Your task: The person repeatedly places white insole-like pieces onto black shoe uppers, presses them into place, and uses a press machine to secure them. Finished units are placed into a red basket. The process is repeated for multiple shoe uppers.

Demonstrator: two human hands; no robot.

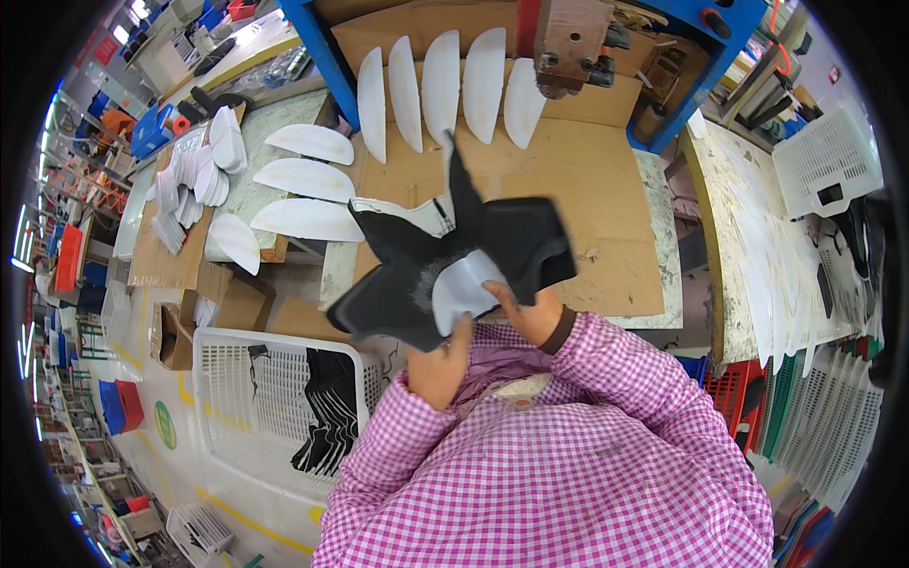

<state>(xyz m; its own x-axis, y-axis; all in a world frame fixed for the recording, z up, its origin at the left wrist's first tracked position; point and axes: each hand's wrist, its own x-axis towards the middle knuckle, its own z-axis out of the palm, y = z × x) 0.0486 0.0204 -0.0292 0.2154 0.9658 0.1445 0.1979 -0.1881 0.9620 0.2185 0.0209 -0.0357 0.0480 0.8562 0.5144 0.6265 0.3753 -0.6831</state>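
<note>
Both my hands grip a black fabric piece, probably a shoe upper (pixel 398 246), in front of my chest. It spreads into several pointed flaps, and a white edge shows along its far side. A white half-moon piece (pixel 462 289) lies against its middle. My left hand (pixel 443 367) pinches the near edge, with its thumb at the bottom of the white piece. My right hand (pixel 530 314) holds the right side, with its thumb on the white piece's edge. The other fingers are hidden beneath the fabric. Several white half-moon pieces (pixel 440 85) stand fanned along the cardboard's back edge.
A blue press frame (pixel 322 66) with a metal head (pixel 571 47) rises over the cardboard-covered table (pixel 597 218). More white half-moon pieces (pixel 303 178) and stacks (pixel 194 175) lie left. A white basket (pixel 227 379) holding black pieces stands lower left. Another table (pixel 724 237) is right.
</note>
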